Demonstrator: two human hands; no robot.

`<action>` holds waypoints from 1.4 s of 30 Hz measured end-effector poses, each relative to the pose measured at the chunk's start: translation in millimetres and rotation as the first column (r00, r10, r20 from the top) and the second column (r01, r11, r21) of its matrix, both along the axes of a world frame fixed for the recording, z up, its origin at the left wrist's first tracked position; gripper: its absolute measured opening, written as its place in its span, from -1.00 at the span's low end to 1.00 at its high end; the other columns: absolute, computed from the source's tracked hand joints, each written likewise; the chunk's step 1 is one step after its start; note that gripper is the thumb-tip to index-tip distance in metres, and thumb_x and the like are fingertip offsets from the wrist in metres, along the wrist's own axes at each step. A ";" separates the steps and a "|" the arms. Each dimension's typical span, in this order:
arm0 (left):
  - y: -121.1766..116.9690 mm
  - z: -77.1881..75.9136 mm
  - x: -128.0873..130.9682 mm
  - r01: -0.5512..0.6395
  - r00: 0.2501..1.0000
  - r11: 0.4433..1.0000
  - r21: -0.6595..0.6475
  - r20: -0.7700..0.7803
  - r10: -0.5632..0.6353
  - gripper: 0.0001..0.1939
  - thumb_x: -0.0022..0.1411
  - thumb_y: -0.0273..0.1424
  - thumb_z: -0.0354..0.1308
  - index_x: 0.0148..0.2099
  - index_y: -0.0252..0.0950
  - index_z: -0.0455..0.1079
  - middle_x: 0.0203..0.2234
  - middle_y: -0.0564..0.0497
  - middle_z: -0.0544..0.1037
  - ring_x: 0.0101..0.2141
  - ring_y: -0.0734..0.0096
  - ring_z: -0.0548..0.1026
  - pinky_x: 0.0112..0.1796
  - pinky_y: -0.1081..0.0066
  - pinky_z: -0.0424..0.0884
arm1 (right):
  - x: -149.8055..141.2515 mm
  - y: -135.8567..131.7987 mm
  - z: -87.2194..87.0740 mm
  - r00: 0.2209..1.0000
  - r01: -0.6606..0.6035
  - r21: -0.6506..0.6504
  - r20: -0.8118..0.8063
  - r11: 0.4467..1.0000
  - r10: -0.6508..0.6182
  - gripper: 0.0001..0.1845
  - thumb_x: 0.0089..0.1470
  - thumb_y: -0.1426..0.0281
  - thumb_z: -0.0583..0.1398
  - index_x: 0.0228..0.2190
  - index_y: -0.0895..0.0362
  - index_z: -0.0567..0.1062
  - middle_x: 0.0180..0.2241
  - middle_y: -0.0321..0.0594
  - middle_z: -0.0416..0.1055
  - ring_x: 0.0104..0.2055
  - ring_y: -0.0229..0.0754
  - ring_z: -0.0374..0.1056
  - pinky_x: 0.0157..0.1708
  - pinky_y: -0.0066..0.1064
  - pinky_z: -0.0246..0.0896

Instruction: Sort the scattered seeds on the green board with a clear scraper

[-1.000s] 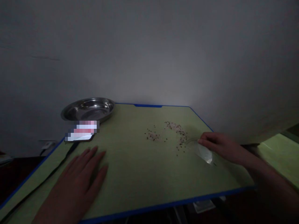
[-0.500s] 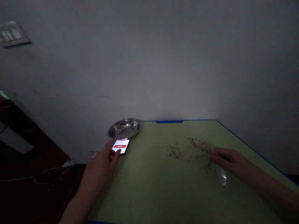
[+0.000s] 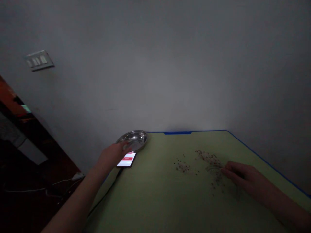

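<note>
My left hand (image 3: 113, 156) reaches over a lit phone (image 3: 125, 160), fingers stretched out and apart at the near side of a round steel bowl (image 3: 138, 142). Whether the fingertips touch the bowl is unclear. My right hand (image 3: 239, 173) is closed in a pinch on a thin see-through thing (image 3: 213, 168), its faint curved edge showing left of the fingertips. Its kind is too dim and blurred to tell. Beside it lies a loose patch of small dark and pale grains (image 3: 207, 157), and left of that a smaller pile of grains (image 3: 182, 167).
The green tabletop (image 3: 155, 200) has a blue edge and stands against a grey wall (image 3: 170, 71). A dark cable (image 3: 105, 195) runs from the phone along the table's left side. A switch plate (image 3: 40, 60) is on the wall, with white cords (image 3: 75, 176) low at left.
My left hand has moved from the phone's side forward to the bowl. The see-through thing in my right hand has shifted, and its bright glint is gone. The view has tilted slightly.
</note>
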State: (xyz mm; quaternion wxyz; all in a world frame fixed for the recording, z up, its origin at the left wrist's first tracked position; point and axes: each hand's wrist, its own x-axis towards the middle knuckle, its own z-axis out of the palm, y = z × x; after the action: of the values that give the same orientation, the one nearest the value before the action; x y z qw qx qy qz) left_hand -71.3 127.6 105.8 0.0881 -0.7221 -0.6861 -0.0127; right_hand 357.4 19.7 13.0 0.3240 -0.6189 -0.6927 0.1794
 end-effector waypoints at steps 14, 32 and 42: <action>1.2 16.5 -0.5 0.064 0.981 0.994 0.094 -0.188 -0.045 -0.51 0.33 -0.17 -0.25 -0.01 -0.22 0.45 -0.26 -0.22 0.59 -0.30 0.06 0.54 -0.39 0.29 0.29 | 7.7 -0.3 -1.5 0.999 0.048 0.062 0.017 0.997 -0.049 -0.54 0.09 0.04 0.04 -0.66 0.07 0.30 -0.67 -0.30 0.27 -0.58 -0.20 0.24 -0.57 -0.40 0.10; -17.0 -10.2 57.9 0.192 0.973 0.978 0.084 0.114 -0.201 -0.51 0.28 -0.09 -0.23 0.03 -0.17 0.38 -0.27 -0.08 0.61 -0.30 0.19 0.55 -0.32 0.31 0.34 | 2.9 -2.9 14.1 0.991 0.126 0.062 -0.047 0.990 -0.123 -0.61 0.12 0.12 0.03 -0.62 0.07 0.23 -0.62 -0.36 0.14 -0.53 -0.22 0.14 -0.54 -0.43 0.04; 19.4 -57.2 114.1 0.352 0.925 0.931 -0.098 0.188 -0.330 -0.57 0.28 -0.15 -0.23 -0.23 -0.28 0.38 -0.36 -0.16 0.57 -0.39 0.24 0.51 -0.40 0.34 0.28 | 9.7 -1.0 13.4 0.989 0.142 0.021 0.043 0.990 -0.143 -0.59 0.18 0.14 0.00 -0.62 0.08 0.19 -0.61 -0.35 0.17 -0.49 -0.20 0.18 -0.48 -0.41 0.09</action>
State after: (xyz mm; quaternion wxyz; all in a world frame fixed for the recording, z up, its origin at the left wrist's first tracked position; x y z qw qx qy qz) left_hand 42.8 147.0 48.7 -0.0207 -0.8310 -0.5541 -0.0441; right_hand 367.1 18.7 26.4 0.3264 -0.6676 -0.6552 0.1357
